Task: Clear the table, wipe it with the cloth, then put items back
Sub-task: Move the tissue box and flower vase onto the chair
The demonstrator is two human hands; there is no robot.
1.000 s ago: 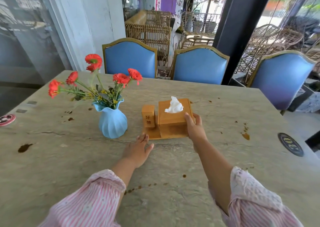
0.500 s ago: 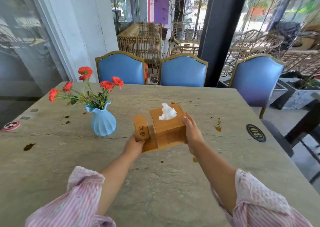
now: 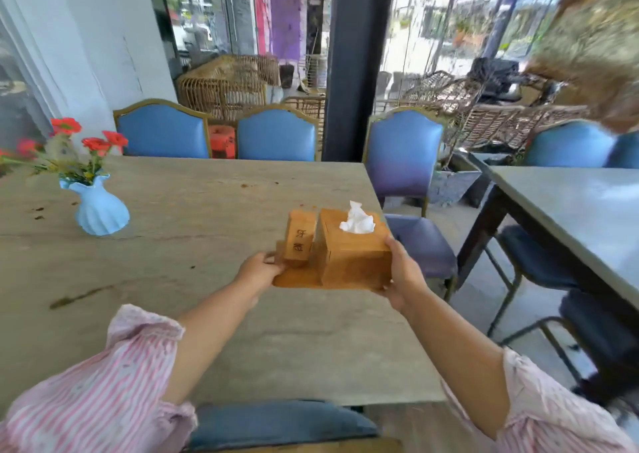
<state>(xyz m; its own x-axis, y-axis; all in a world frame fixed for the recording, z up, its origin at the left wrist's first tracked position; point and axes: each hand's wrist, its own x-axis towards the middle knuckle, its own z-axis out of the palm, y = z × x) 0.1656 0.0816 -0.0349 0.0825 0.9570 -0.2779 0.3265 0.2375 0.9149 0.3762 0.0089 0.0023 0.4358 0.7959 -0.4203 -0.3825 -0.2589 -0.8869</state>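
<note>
A wooden tissue holder (image 3: 349,255) with a white tissue (image 3: 358,222) sticking out and a small wooden block (image 3: 300,238) on its tray is lifted above the stone table (image 3: 193,224), near the table's right edge. My left hand (image 3: 257,272) grips the tray's left end. My right hand (image 3: 403,272) holds the box's right side with the thumb along the top edge. A light blue vase (image 3: 98,208) with red flowers (image 3: 93,143) stands on the table at far left. No cloth is in view.
Brown stains (image 3: 81,295) mark the tabletop. Blue chairs (image 3: 403,157) line the far side and the right end, with one seat (image 3: 276,421) right below me. A second table (image 3: 584,210) with dark chairs stands to the right across a narrow aisle.
Both hands took hold of the wooden tissue holder, lifted it off the table and carried it to the right. My view turned right, so the vase now sits at far left.
</note>
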